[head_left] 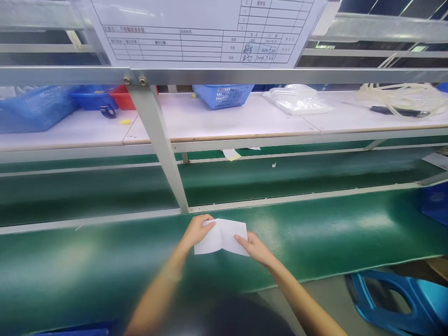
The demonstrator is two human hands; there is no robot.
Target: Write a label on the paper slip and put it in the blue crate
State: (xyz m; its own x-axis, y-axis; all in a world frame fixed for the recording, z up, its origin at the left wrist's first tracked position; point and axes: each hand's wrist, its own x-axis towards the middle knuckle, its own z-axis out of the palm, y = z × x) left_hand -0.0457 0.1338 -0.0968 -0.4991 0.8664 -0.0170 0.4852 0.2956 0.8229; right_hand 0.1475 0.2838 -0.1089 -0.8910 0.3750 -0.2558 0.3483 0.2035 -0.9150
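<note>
A white sheet of paper [229,232] with a fold down its middle is held up over the green work surface [315,233]. My left hand [199,231] grips its upper left edge, thumb on the near face and fingers behind. On the opposite side, my right hand [255,245] pinches the right edge, its thumb lying across the paper. The two halves angle slightly away from each other at the crease. No writing can be made out on the side facing me.
A metal post [159,140] rises just beyond my hands to a rail below a printed form [203,42]. The white shelf behind carries a blue basket [224,95], plastic bags [297,99] and coiled tubing [399,98]. A blue stool [402,298] stands at lower right.
</note>
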